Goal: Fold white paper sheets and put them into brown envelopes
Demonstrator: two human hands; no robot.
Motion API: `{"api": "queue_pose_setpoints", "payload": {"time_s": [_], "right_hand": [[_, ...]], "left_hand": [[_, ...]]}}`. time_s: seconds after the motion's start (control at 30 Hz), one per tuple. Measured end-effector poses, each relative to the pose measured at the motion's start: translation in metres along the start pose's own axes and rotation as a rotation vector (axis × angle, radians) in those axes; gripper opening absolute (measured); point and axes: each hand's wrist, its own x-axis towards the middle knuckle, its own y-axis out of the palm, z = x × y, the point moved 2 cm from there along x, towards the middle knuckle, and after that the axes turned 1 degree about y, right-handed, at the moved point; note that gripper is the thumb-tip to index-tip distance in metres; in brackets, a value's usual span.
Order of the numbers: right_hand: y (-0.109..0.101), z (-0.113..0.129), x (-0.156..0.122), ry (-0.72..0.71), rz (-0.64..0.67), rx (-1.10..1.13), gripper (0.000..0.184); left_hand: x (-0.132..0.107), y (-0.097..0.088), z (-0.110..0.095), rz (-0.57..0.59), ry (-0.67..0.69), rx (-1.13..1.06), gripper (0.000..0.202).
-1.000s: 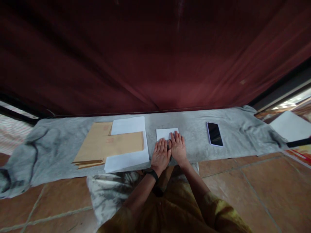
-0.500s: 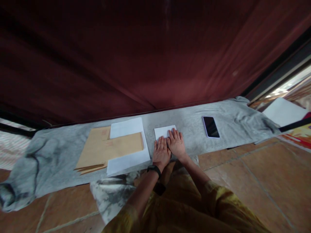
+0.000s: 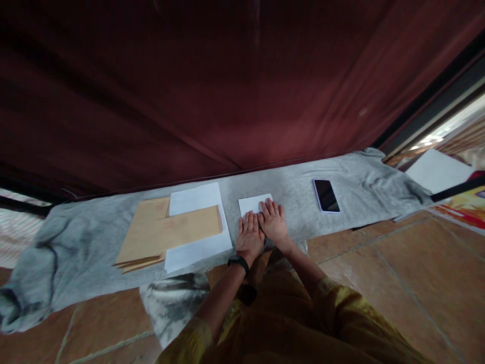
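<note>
A small white sheet of paper [image 3: 250,202], perhaps folded, lies on the grey cloth [image 3: 280,187] in front of me. Flat on its near part rests my left hand [image 3: 250,236], fingers stretched out and a black band around the wrist. My right hand [image 3: 273,222] is open too, palm down on the paper's right side, its thumb side against my left hand. Both hands hide the paper's near edge. Left of them, larger white sheets [image 3: 197,255] lie partly under brown envelopes [image 3: 147,230].
A phone [image 3: 326,195] with a pale purple case lies to the right on the cloth. Behind the cloth rises a dark red draped surface [image 3: 242,101]. Below is a tiled floor [image 3: 379,283]. A white flat item [image 3: 437,172] sits at the far right.
The view has shifted slightly, so everything appears a little further left. My hands stay flat on the paper; nothing has been picked up or let go.
</note>
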Motion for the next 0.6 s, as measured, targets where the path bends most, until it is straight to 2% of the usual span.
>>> {"api": "queue_pose_setpoints", "payload": {"time_s": [0.6], "right_hand": [[0.0001, 0.0002, -0.0003, 0.004, 0.017, -0.004, 0.052]], "left_hand": [[-0.0003, -0.003, 0.0002, -0.006, 0.0, -0.011, 0.059]]}}
